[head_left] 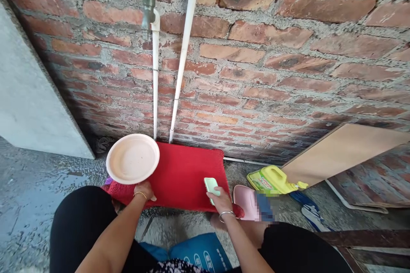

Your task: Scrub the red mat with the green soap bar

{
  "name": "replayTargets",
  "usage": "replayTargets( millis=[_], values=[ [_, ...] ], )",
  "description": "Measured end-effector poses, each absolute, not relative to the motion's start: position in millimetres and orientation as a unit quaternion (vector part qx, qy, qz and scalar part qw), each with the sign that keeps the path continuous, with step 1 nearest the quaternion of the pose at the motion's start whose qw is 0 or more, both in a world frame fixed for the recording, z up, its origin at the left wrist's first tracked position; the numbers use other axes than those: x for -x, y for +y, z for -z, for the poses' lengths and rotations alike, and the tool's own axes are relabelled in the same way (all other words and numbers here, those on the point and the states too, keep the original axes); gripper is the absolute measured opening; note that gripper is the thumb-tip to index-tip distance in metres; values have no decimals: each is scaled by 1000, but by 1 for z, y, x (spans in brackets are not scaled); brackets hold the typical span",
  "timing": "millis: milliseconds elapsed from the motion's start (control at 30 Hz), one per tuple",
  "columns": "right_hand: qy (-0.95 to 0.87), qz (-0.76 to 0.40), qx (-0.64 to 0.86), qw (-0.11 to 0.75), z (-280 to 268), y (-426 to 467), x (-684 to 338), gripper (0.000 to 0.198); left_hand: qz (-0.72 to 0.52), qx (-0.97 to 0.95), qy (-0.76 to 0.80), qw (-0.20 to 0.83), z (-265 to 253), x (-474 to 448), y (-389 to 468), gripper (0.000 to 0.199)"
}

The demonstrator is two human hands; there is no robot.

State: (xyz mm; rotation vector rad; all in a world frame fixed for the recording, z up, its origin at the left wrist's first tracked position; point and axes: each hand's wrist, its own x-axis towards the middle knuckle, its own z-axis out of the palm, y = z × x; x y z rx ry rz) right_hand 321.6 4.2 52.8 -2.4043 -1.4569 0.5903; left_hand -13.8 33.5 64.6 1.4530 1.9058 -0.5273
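Note:
A red cloth (188,175) lies spread over a low surface by the brick wall. My left hand (144,189) is closed on the near left part of this cloth, just below a pale pink basin (133,160). The basin stands upright on the cloth's left end, with no water that I can make out in it. Over the right part of the cloth, my right hand (222,199) grips a pale green scrubbing brush (210,186). Its bristle side is hidden from view.
To the right lies a yellow detergent jug (272,179), near a pink slipper (245,200). A tan board (342,149) leans on the wall; a grey slab (38,81) stands at left. Two white pipes run down, one with a tap (147,6). A blue bag (198,254) lies below.

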Motion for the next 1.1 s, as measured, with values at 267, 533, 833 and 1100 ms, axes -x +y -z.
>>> replayTargets(
  millis=[267, 533, 833, 1100],
  values=[
    [-697, -261, 667, 18, -63, -1, -158, 42, 132, -580, 733, 329, -64, 32, 13, 71],
    [-712, -230, 661, -61, -79, 6, -167, 43, 126, -599, 714, 339, -69, 33, 11, 53],
    [-684, -259, 675, -93, -104, 1, -260, 41, 47, -751, 596, 280, -98, -31, 6, 74],
    [-779, -385, 493, -43, -103, -5, -241, 33, 38, -871, 419, 253, -62, -56, -22, 57]
  ],
)
